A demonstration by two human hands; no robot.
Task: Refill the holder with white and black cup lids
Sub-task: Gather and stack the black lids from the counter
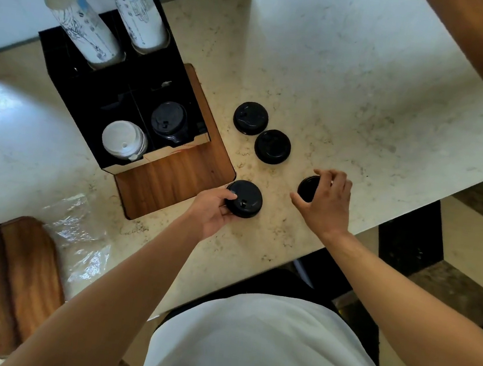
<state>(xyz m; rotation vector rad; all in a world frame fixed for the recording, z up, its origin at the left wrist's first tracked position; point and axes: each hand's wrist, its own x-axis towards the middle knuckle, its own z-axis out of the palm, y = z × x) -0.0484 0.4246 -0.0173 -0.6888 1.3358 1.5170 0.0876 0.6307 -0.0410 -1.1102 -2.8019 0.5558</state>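
A black holder (73, 96) stands on a wooden board at the left. Its front left slot holds a stack of white lids (123, 140); the front right slot holds a stack of black lids (169, 121). Two loose black lids (250, 118) (272, 146) lie on the marble counter. My left hand (213, 212) grips a third black lid (246, 198) at its left edge, flat on the counter. My right hand (326, 200) curls its fingers around another black lid (308, 187), which is mostly hidden by the fingers.
Two tall sleeves of paper cups (81, 26) (139, 8) rise from the holder's back slots. A wooden tray (12, 281) and a crumpled clear plastic bag (79, 240) lie at the near left. The counter edge (378, 227) runs just right of my right hand.
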